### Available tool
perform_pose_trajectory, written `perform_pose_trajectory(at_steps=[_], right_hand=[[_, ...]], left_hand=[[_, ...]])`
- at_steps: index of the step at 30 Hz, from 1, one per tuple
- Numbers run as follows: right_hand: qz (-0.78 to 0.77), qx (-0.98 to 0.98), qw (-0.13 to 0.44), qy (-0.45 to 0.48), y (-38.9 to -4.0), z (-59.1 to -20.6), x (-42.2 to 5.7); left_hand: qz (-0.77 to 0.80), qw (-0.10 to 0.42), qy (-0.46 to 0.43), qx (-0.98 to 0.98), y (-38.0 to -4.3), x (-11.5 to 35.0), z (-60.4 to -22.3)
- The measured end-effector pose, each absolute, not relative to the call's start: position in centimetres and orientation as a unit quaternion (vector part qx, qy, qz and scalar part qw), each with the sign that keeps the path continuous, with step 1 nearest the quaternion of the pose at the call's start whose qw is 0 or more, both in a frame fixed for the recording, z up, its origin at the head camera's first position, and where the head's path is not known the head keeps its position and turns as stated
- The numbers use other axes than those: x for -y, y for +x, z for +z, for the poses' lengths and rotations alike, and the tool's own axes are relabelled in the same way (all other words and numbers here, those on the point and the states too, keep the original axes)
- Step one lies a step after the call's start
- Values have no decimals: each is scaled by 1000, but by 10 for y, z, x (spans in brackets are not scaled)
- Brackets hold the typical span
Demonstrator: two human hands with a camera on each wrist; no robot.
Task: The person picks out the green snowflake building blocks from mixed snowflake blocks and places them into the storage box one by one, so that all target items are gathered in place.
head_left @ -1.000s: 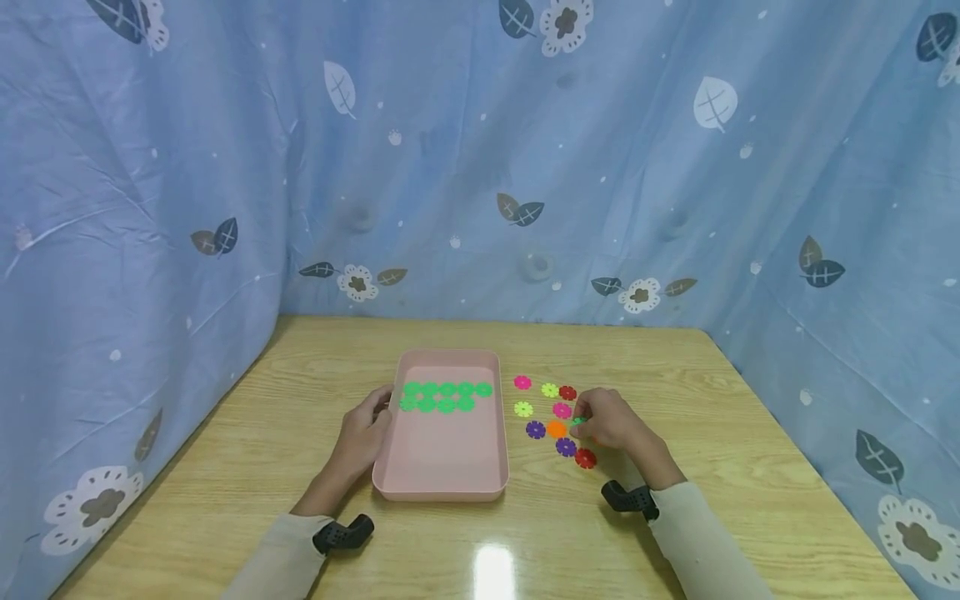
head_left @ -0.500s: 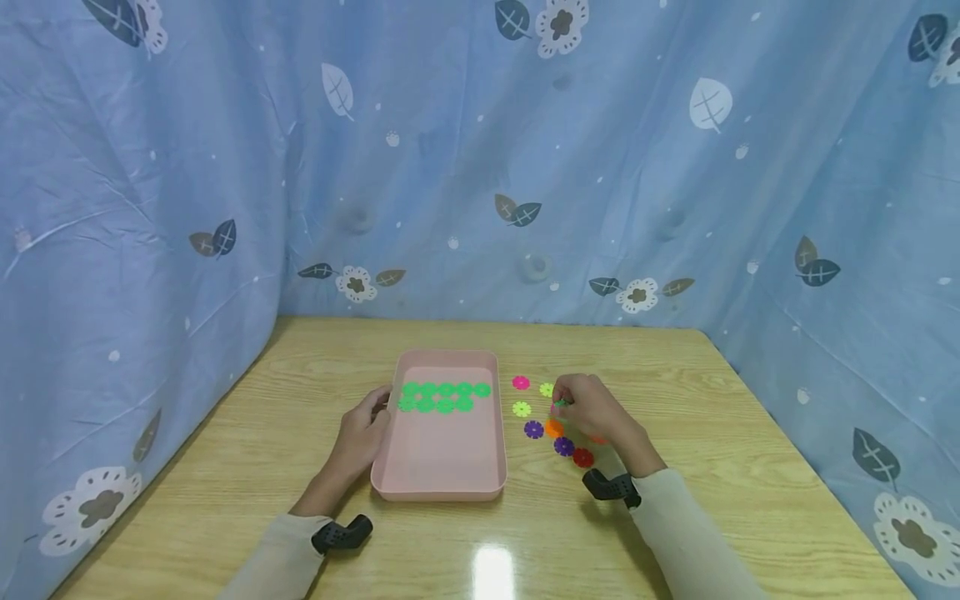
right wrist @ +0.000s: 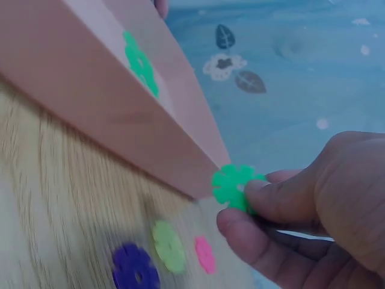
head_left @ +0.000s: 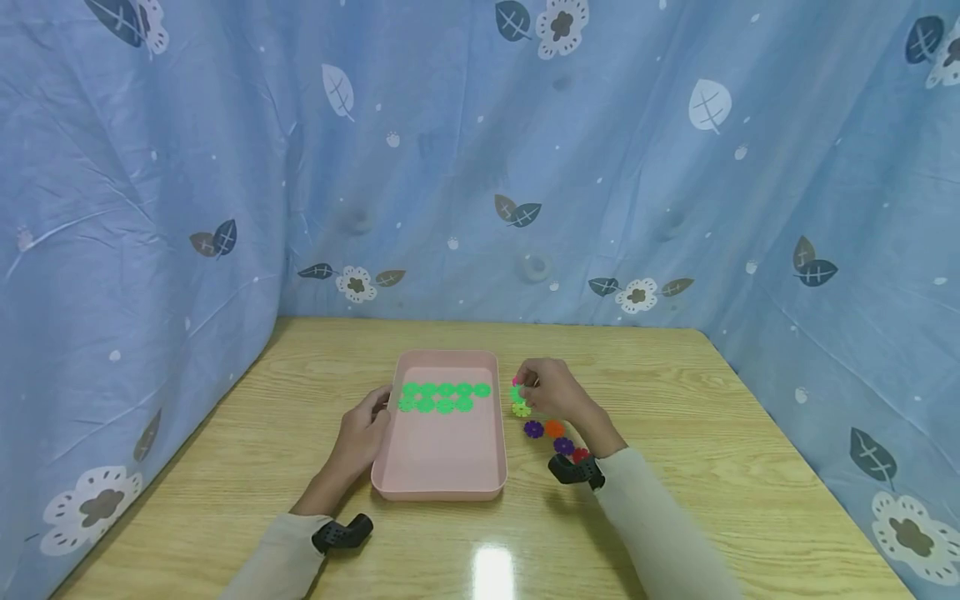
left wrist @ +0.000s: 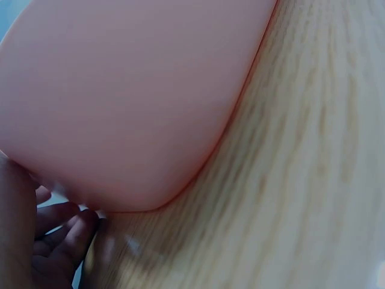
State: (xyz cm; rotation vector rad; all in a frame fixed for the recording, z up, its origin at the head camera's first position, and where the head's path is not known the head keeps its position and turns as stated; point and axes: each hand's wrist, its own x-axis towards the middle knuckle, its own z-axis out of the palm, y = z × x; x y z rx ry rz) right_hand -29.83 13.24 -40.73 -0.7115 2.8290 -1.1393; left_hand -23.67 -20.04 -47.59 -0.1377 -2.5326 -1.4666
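Observation:
My right hand (head_left: 555, 392) pinches a green plastic snowflake disc (right wrist: 233, 186) between thumb and fingers, just right of a shallow pink tray (head_left: 442, 458). Several green snowflake discs (head_left: 446, 390) lie inside the tray in two rows near its far end. My left hand (head_left: 366, 433) holds the tray at its left side wall; in the left wrist view its curled fingers (left wrist: 78, 235) are partly hidden against the wall. Below the right hand lie a yellow-green disc (right wrist: 169, 247), a pink disc (right wrist: 204, 254) and a purple disc (right wrist: 135, 268).
An orange disc (head_left: 554, 428), another purple disc (head_left: 563, 447) and a red disc (head_left: 581, 455) lie on the wooden table (head_left: 675, 392) near the right wrist. A blue patterned curtain (head_left: 450, 167) surrounds the table at the back and sides.
My right hand has carried the green disc leftward from among the loose discs to near the tray's right wall. The left hand and tray have stayed in place.

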Motion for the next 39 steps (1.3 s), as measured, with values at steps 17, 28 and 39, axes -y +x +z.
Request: perform_pose_trajectory(at_steps=[17, 28, 39], right_hand=[[-385, -895, -55, -217, -307, -413, -87], [-342, -903, -41, -257, -320, -437, -74], [-295, -919, -36, -259, -321, -444, -72]], left_hand=[[-493, 110, -50, 862, -236, 201, -476], [-501, 113, -55, 856, -238, 203, -483], [-498, 118, -61, 857, -238, 203, -479]])
